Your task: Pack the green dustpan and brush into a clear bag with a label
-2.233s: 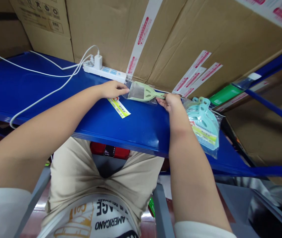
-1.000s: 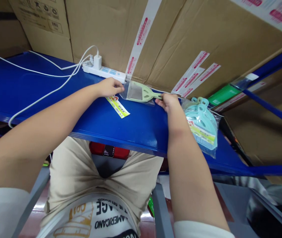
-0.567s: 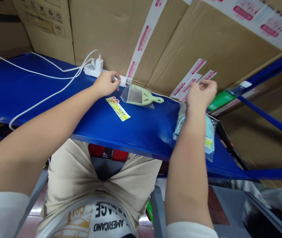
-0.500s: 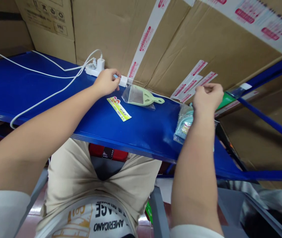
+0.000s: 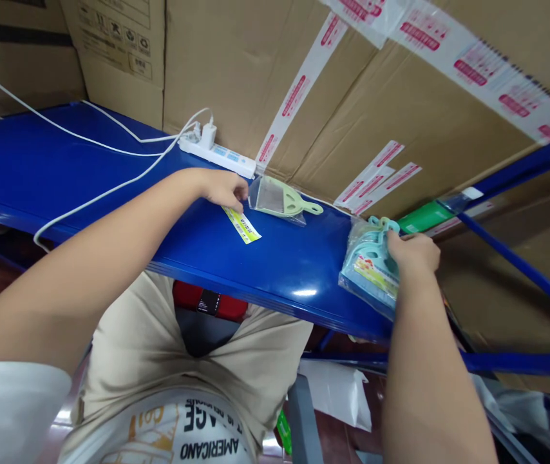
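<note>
Right hand (image 5: 416, 252) lowered to clear bag (image 5: 358, 230), apparently blue dustpans (image 5: 376, 293) inside

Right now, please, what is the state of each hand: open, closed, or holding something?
Left hand: curled at the label; whether it grips cannot be told.
Right hand: at the blue pack; grip hidden, cannot be told.

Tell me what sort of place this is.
Probably a storeroom or warehouse work spot: a blue shelf serves as the worktop, large taped cardboard boxes stand behind it, and bagged blue dustpans are in view.
</note>
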Demonstrator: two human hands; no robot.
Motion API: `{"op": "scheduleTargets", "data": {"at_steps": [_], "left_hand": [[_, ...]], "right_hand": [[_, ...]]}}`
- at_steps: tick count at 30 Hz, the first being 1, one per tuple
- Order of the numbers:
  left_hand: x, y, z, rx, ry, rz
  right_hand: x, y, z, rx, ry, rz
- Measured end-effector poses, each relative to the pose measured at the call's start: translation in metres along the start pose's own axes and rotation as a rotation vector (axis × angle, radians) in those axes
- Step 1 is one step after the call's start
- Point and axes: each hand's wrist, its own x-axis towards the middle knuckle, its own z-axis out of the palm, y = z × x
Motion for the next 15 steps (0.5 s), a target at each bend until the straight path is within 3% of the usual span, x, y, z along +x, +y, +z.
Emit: {"op": "scheduleTargets", "data": {"at_steps": [3, 8, 11, 15], "left_hand": [[-0.001, -0.004, -0.003, 0.021, -0.053, -0.005], [0.002, -0.013, -0.007, 0.048, -0.063, -0.054], [0.002, -0.011, -0.007, 0.022, -0.068, -0.078], [-0.002, -0.004, -0.008, -0.029, -0.087, -0.106]], "right_hand": [[-0.016, -0.018, -0.01, -0.02, -0.039, 0.136], [-0.023, -0.049, -0.01, 0.126, -0.008, -0.083], [-0.018, -0.077, 0.004, 0.252, -0.031, -0.229], [-0.021, -0.116, 0.034, 0.347, -0.154, -0.277]]}}
